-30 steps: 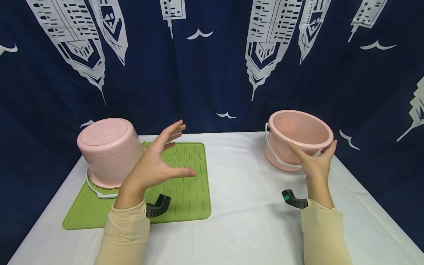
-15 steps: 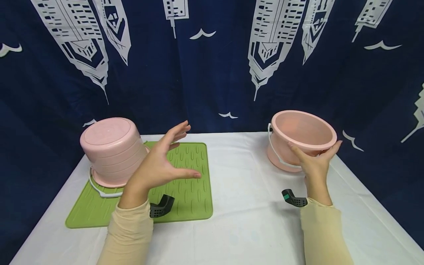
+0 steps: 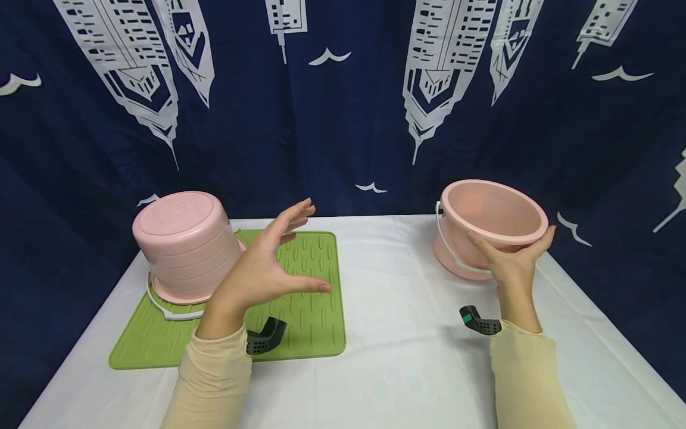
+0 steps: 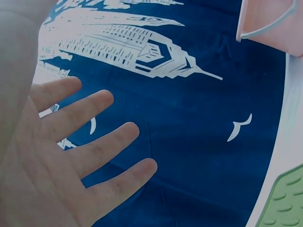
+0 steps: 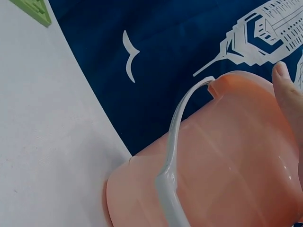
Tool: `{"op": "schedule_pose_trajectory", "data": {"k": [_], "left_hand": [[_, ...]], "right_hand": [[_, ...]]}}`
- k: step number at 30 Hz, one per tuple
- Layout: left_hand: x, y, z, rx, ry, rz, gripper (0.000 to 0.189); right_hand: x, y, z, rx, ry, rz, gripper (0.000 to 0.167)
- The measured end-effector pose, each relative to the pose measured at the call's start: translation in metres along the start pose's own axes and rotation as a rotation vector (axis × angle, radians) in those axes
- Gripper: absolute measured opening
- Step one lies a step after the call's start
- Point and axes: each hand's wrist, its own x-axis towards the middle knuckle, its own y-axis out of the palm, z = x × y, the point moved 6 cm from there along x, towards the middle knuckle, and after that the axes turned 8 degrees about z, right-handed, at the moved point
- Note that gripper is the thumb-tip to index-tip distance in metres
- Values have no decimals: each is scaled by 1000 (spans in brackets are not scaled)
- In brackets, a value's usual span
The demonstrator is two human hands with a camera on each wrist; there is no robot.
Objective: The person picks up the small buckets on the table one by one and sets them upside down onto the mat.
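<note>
A navy fabric curtain (image 3: pixel 343 119) printed with white inverted towers fills the upper frame, behind a white cloth-covered table (image 3: pixel 396 310). At left, a green textured rectangular mat (image 3: pixel 311 292) bears a glossy pink plastic bucket (image 3: pixel 184 253), upside down. The left hand (image 3: pixel 259 271), fingers and thumb spread apart, hovers nearby. At right, the right hand (image 3: pixel 511 265) grips a peach-pink plastic pail (image 3: pixel 490 208), mouth up, near its rim, fingers seemingly behind it.

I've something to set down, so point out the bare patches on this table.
Widest: white cloth between green mat and open bucket. The mat's right part is bare too, though the left hand hangs near. Crowded: the mat's far left part, under the upturned bucket, and where the right hand holds the open bucket.
</note>
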Motion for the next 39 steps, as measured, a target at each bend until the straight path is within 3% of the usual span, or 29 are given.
{"op": "schedule_pose_trajectory", "data": {"k": [11, 18, 26, 31, 35, 39], "left_hand": [[1, 4, -3, 15, -1, 18, 119], [1, 5, -3, 22, -5, 20, 120], [2, 6, -1, 8, -14, 18, 119], [3, 6, 1, 7, -15, 14, 119], [3, 6, 2, 10, -25, 11, 120], [3, 6, 3, 12, -35, 9, 120]], "right_hand": [[7, -5, -11, -6, 11, -52, 137], [5, -4, -5, -10, 19, -18, 138], [1, 6, 15, 14, -27, 81, 134], [-2, 16, 25, -29, -4, 153, 133], [-7, 26, 35, -57, -16, 249, 130], [-13, 37, 45, 16, -87, 373, 127]]}}
